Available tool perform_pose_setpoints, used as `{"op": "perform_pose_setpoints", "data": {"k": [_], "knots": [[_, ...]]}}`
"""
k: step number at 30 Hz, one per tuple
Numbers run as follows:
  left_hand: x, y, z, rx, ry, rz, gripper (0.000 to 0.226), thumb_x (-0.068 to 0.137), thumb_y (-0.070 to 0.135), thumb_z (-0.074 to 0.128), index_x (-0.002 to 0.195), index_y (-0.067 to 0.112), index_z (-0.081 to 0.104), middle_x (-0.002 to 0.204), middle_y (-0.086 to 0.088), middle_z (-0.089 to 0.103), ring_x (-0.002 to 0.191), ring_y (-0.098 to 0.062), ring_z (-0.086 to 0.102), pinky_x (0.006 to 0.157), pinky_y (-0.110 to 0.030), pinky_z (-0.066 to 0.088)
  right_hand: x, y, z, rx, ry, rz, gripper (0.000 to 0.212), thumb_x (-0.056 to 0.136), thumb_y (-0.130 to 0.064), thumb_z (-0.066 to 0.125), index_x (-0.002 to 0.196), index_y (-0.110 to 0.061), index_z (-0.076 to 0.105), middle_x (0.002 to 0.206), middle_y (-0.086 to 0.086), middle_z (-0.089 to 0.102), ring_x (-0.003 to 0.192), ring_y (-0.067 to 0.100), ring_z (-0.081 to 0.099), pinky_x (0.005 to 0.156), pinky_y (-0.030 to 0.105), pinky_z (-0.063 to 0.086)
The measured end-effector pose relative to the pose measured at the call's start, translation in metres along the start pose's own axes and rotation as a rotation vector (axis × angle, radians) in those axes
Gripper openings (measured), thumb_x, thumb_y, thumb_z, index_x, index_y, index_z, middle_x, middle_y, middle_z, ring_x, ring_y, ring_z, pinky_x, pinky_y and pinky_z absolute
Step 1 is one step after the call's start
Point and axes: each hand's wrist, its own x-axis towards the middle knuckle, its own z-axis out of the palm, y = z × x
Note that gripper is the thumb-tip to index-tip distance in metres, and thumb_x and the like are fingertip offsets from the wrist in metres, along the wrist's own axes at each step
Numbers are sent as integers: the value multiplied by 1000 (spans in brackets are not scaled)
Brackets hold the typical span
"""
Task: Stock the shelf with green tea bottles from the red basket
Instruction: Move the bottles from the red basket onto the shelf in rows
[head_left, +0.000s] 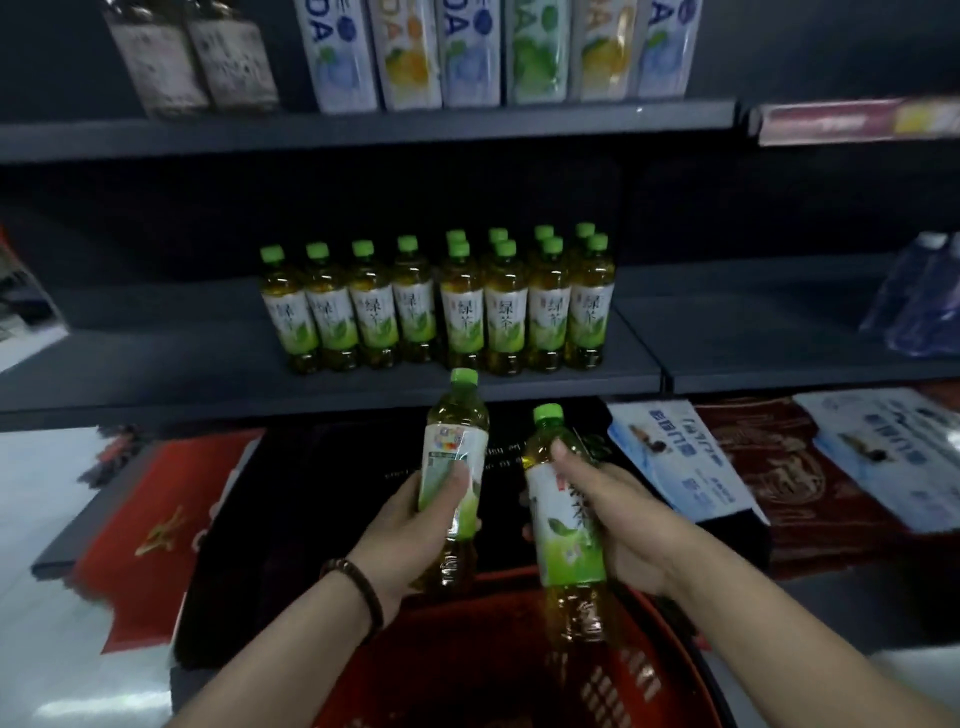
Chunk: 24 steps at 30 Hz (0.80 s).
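L hand (415, 519) is gripping green-capped clear plastic tea bottle (454, 441); R hand (623, 525) is gripping second identical bottle (563, 519). Both are hanging over red plastic mesh basket (613, 691), below front edge of dark grey metal shelf (208, 374) w/ stocked bottles (441, 312).

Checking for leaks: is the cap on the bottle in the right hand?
On. The bottle in the right hand wears its green cap, neck up, leaning slightly left.

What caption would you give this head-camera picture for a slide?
Left hand holds one green tea bottle, right hand a second bottle, above the red basket, facing the shelf's row of bottles.
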Motion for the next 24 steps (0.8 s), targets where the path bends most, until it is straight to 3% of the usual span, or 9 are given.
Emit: {"op": "perform_pose_setpoints", "data": {"k": [3,5,10,16,20,24], "knots": [[17,-8,0,-49,51,-5,81,61,102,51,125,54,62,108,6,81,113,-23,73,106,-57,53,21,-1,-1,28,-43,-77,60,82,0,83,134,7,55,108,27,70,101,39,71,94,59,58],[28,-11,6,-80,103,-34,83,63,103,43,127,53,62,113,5,80,113,-21,73,104,-55,55,36,0,-1,-4,-40,-107,57,79,13,80,131,-1,61,114,30,71,103,39,72,93,57,61],[36,-7,20,-115,99,-29,67,76,97,42,122,55,65,116,8,80,115,-20,73,107,-56,53,46,15,1,-3,160,-166,68,60,-12,94,124,-10,69,109,17,80,96,37,79,77,44,63],[48,5,25,-108,7,33,53,81,88,46,119,58,67,121,13,78,118,-16,72,108,-51,53,51,15,-4,98,189,-230,40,77,-24,87,113,-8,79,109,27,78,94,45,75,79,46,63],[47,9,30,-190,19,98,52,71,77,66,116,51,72,119,8,79,115,-19,74,105,-52,55,49,10,1,153,169,-241,34,87,-26,80,117,-8,79,112,27,77,102,47,74,81,47,63],[46,12,25,-339,82,143,72,58,48,89,124,35,64,119,-8,79,106,-34,77,92,-58,61,51,8,7,229,170,-246,34,90,-26,78,117,-7,79,116,31,74,103,48,72,92,56,61]]}}
